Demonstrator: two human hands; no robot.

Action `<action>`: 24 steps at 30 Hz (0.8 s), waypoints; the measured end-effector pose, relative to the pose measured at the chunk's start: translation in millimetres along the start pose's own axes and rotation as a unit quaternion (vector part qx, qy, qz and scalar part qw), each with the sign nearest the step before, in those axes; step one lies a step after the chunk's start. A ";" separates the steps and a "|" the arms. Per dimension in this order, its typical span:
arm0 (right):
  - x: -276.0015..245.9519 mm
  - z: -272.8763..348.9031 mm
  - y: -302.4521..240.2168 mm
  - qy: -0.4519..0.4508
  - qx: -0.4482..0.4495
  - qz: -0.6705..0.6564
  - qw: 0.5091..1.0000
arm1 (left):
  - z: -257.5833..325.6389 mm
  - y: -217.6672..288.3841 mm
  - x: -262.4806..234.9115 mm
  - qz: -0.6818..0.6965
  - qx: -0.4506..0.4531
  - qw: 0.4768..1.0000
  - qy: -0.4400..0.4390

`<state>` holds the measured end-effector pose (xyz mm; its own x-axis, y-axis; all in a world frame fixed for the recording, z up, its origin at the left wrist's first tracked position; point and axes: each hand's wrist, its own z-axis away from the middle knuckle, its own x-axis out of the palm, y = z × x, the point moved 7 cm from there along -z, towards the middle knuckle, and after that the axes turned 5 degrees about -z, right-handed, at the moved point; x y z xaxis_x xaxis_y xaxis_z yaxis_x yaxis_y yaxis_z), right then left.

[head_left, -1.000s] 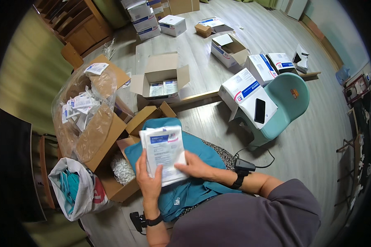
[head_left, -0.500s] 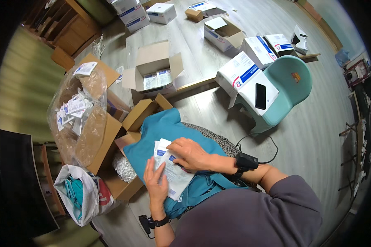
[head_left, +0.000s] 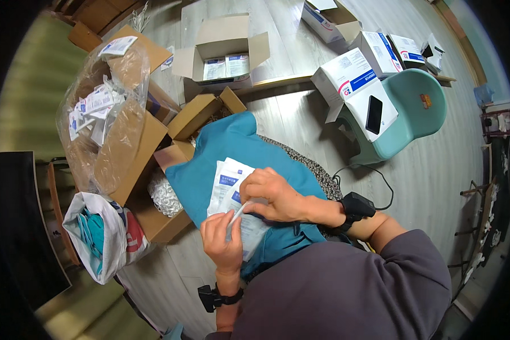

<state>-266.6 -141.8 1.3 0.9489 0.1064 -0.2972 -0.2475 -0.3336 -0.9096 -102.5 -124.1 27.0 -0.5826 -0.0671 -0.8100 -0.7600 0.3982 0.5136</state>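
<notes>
On the lap: a few printed white packets [head_left: 228, 179], fanned flat on a teal cloth [head_left: 221, 141]; how many cannot be told.
Packets' long axis: running roughly away from the torso, printed ends far, near ends below the hands.
Left hand [head_left: 222, 239]: at the packets' near-left side, thumb and fingertips pinching a thin white packet edge [head_left: 237, 215] that stands up from the pile.
Right hand [head_left: 273, 195]: reaching across from the right, fingers bent over the pile's middle, thumb and forefinger seemingly gripping the same edge; the exact contact is partly hidden.
Key relation: the raised edge slants between the two sets of fingertips, left at its near end, right at its far end; the packets' far ends lie beyond both, nearer the right.
Left of the lap: a brown box [head_left: 173, 226] with crumpled white filler [head_left: 163, 195].
Beyond the knees: an open carton [head_left: 224, 28] holding two packet stacks [head_left: 225, 66].
Far right: a phone [head_left: 374, 115] beside a pale teal chair [head_left: 422, 119].
</notes>
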 end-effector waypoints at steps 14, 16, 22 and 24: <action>29.0 -1.4 3.8 -0.027 0.119 -0.141 0.983 | -10.4 -15.0 4.2 0.169 -0.057 0.975 -0.133; 28.0 -5.5 1.6 -0.019 0.158 -0.137 0.978 | -8.1 -10.4 1.6 0.113 -0.002 0.991 -0.075; 33.4 2.0 44.2 0.045 0.319 -0.191 0.927 | 1.0 41.4 -8.6 0.150 0.131 0.979 -0.052; 29.5 -2.2 44.3 0.041 0.321 -0.153 0.934 | -7.5 37.3 -14.5 0.233 0.067 0.969 -0.055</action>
<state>-249.1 -155.5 -47.1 0.9997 0.0246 0.0042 -0.0043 0.3331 -0.9429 -124.6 -115.1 60.0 -0.8141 0.2433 -0.5273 -0.3725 0.4779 0.7956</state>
